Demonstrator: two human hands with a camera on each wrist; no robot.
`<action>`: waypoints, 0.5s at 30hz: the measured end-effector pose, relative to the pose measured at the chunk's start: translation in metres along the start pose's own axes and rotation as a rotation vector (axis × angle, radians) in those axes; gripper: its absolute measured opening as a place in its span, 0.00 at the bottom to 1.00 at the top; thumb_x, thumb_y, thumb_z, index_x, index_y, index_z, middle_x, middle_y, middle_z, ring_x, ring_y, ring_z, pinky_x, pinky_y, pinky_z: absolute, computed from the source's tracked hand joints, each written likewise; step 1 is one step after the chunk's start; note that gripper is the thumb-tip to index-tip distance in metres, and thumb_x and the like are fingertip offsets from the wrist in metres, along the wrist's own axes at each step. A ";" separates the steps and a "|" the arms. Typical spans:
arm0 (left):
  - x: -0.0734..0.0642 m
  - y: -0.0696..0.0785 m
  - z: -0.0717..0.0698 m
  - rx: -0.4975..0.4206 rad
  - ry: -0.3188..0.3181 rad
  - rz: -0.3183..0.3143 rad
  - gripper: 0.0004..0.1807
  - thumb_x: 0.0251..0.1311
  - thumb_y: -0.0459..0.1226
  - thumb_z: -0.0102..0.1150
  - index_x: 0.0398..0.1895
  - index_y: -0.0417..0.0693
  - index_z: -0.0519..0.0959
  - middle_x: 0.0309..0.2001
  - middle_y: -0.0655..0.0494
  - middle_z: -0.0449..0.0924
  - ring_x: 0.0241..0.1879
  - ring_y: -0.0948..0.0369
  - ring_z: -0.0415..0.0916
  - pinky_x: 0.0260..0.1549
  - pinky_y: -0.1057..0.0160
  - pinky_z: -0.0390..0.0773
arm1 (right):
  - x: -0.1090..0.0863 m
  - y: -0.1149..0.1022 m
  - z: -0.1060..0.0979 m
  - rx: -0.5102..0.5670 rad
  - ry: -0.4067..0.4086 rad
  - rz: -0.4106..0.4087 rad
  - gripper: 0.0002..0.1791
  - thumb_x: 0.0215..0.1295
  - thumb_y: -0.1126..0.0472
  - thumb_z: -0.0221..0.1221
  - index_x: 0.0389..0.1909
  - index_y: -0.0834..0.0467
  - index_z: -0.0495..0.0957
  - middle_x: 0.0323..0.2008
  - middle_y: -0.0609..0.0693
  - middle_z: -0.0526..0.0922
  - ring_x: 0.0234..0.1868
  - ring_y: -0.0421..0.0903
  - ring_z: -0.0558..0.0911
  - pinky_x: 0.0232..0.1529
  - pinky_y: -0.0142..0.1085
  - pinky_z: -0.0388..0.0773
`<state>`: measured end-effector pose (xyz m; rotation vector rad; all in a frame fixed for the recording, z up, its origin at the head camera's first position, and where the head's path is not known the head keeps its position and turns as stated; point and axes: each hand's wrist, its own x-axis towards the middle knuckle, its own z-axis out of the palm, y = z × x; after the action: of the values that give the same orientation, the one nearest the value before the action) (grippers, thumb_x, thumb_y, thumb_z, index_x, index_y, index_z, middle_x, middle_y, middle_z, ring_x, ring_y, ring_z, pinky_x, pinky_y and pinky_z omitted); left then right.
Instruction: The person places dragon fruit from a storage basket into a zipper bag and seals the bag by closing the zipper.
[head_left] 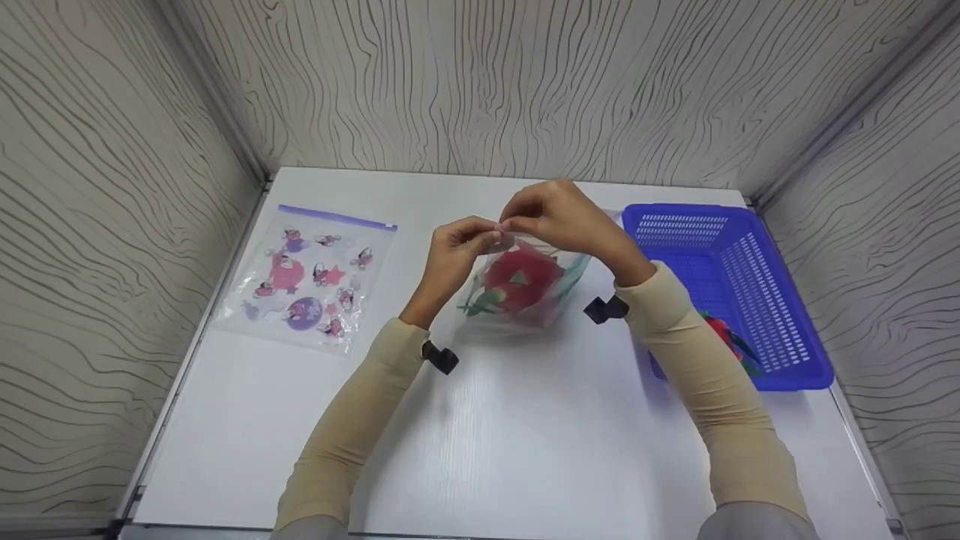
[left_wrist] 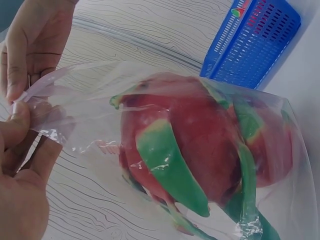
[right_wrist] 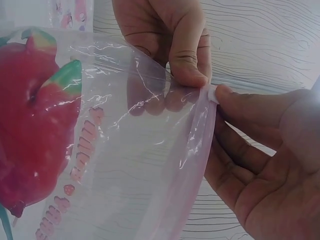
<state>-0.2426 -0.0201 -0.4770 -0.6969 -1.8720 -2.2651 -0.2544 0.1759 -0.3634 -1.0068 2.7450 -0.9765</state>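
A clear zip bag (right_wrist: 135, 155) with a pink top edge and pink lettering hangs upright between the hands. Inside it is a red dragon fruit (left_wrist: 195, 145) with green leaf tips, and more red and green shows behind that one. My left hand (head_left: 454, 251) pinches the bag's top edge at one corner. Right beside it, my right hand (head_left: 562, 217) grips the small white slider (right_wrist: 212, 94) between thumb and finger. The fingertips of both hands nearly meet there.
Another slider bag (head_left: 304, 277), with a purple top and pink printed figures, lies flat at the left of the white table (head_left: 480, 450). At the right stands a blue plastic basket (head_left: 780, 300) holding a red and green item (head_left: 724, 337). Wood-patterned panels enclose the table's back and sides.
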 end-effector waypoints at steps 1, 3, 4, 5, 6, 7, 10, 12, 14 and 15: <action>0.000 0.000 0.000 0.003 0.001 -0.002 0.08 0.72 0.26 0.62 0.45 0.26 0.85 0.41 0.45 0.90 0.42 0.63 0.91 0.51 0.53 0.90 | 0.000 0.000 0.000 -0.003 -0.002 -0.001 0.07 0.73 0.62 0.67 0.44 0.60 0.91 0.43 0.55 0.92 0.42 0.50 0.88 0.49 0.46 0.86; 0.000 0.000 0.000 0.006 0.003 -0.006 0.08 0.72 0.27 0.62 0.44 0.27 0.86 0.41 0.44 0.90 0.41 0.63 0.91 0.51 0.53 0.90 | 0.000 0.001 0.000 -0.006 -0.008 -0.004 0.07 0.73 0.62 0.67 0.44 0.60 0.91 0.43 0.55 0.92 0.42 0.50 0.88 0.49 0.46 0.86; 0.000 0.000 0.000 0.005 0.003 -0.006 0.08 0.72 0.27 0.62 0.44 0.27 0.86 0.41 0.44 0.90 0.41 0.62 0.91 0.51 0.53 0.90 | 0.000 0.001 0.000 -0.009 -0.011 -0.007 0.07 0.73 0.62 0.67 0.44 0.60 0.91 0.43 0.55 0.92 0.42 0.50 0.88 0.49 0.46 0.87; 0.000 0.000 -0.001 0.005 0.004 -0.006 0.08 0.72 0.27 0.62 0.44 0.27 0.86 0.41 0.45 0.91 0.41 0.62 0.91 0.50 0.53 0.90 | 0.000 0.001 -0.001 -0.011 -0.015 -0.009 0.07 0.73 0.62 0.67 0.44 0.60 0.91 0.43 0.55 0.92 0.42 0.50 0.88 0.49 0.46 0.87; 0.000 0.000 -0.001 0.004 0.004 -0.006 0.08 0.72 0.27 0.62 0.44 0.27 0.86 0.41 0.45 0.91 0.41 0.62 0.91 0.50 0.53 0.91 | 0.000 0.002 -0.001 -0.013 -0.018 -0.012 0.07 0.73 0.62 0.67 0.44 0.60 0.91 0.43 0.55 0.92 0.42 0.50 0.88 0.49 0.46 0.87; 0.000 0.000 -0.001 0.005 0.003 -0.005 0.08 0.72 0.27 0.62 0.45 0.27 0.86 0.41 0.47 0.91 0.41 0.62 0.91 0.50 0.53 0.91 | 0.000 0.002 -0.001 -0.016 -0.021 -0.016 0.07 0.73 0.62 0.67 0.44 0.60 0.91 0.43 0.55 0.92 0.42 0.50 0.88 0.49 0.46 0.87; -0.001 0.000 -0.003 0.000 -0.001 -0.002 0.08 0.72 0.27 0.62 0.45 0.27 0.86 0.40 0.51 0.91 0.41 0.61 0.92 0.50 0.54 0.91 | -0.001 0.003 -0.002 -0.023 -0.031 -0.023 0.07 0.74 0.63 0.67 0.45 0.60 0.91 0.43 0.55 0.92 0.42 0.49 0.88 0.49 0.46 0.87; -0.001 0.000 -0.003 -0.006 -0.005 0.001 0.08 0.72 0.27 0.62 0.45 0.27 0.86 0.40 0.52 0.92 0.41 0.61 0.92 0.50 0.53 0.91 | -0.001 0.004 -0.002 -0.025 -0.034 -0.026 0.07 0.74 0.62 0.67 0.45 0.60 0.91 0.43 0.55 0.92 0.42 0.49 0.87 0.49 0.46 0.87; -0.001 -0.001 -0.005 -0.014 -0.007 0.003 0.08 0.72 0.26 0.62 0.45 0.26 0.85 0.41 0.52 0.92 0.41 0.60 0.92 0.50 0.53 0.91 | -0.001 0.005 -0.003 -0.026 -0.039 -0.031 0.07 0.74 0.62 0.67 0.45 0.59 0.91 0.44 0.55 0.92 0.43 0.49 0.88 0.49 0.46 0.87; -0.001 -0.001 -0.005 -0.018 -0.006 0.002 0.08 0.72 0.26 0.62 0.45 0.26 0.85 0.41 0.51 0.92 0.42 0.60 0.92 0.50 0.53 0.91 | -0.001 0.006 -0.003 -0.027 -0.041 -0.033 0.07 0.74 0.62 0.67 0.45 0.59 0.91 0.44 0.55 0.92 0.43 0.50 0.88 0.50 0.46 0.87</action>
<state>-0.2438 -0.0248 -0.4789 -0.7087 -1.8553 -2.2838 -0.2579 0.1815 -0.3648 -1.0675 2.7242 -0.9144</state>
